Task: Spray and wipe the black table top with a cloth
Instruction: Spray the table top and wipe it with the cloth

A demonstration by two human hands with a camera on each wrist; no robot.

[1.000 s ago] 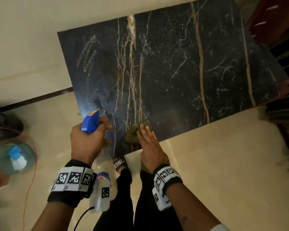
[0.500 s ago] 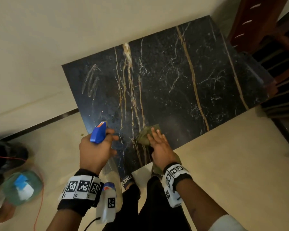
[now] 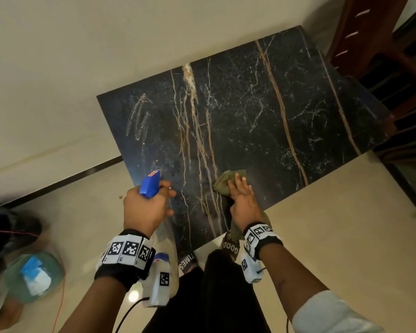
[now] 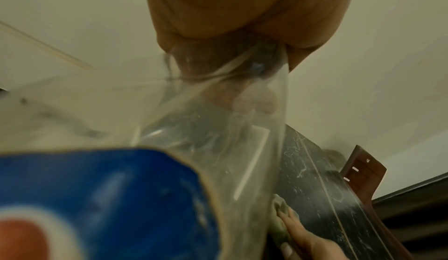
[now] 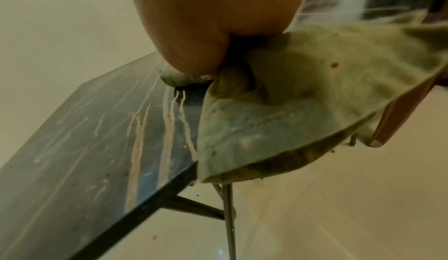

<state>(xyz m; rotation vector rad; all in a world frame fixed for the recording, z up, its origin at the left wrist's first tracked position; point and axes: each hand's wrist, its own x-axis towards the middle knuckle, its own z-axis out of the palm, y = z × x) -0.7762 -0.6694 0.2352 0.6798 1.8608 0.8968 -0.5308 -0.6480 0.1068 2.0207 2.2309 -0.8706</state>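
The black marble table top (image 3: pixel 262 121) with gold and white veins fills the middle of the head view. My left hand (image 3: pixel 147 207) grips a clear spray bottle (image 3: pixel 165 239) by its blue trigger head (image 3: pixel 150 183), over the table's near left corner. My right hand (image 3: pixel 241 200) presses an olive-green cloth (image 3: pixel 226 181) flat onto the top near the front edge, fingers straight. In the right wrist view the cloth (image 5: pixel 303 101) hangs over the table edge (image 5: pixel 135 202). The bottle (image 4: pixel 206 130) fills the left wrist view.
Dark red-brown wooden furniture (image 3: pixel 380 44) stands at the table's right end. A pale wall runs behind the table. On the tiled floor at left sit a teal round container (image 3: pixel 34 276) and an orange cord (image 3: pixel 58 308). My legs and slippers (image 3: pixel 185 260) are below the front edge.
My head has pulled back, so the table looks smaller and farther. The right hand has slid the cloth a little forward onto the top. The left hand still holds the bottle.
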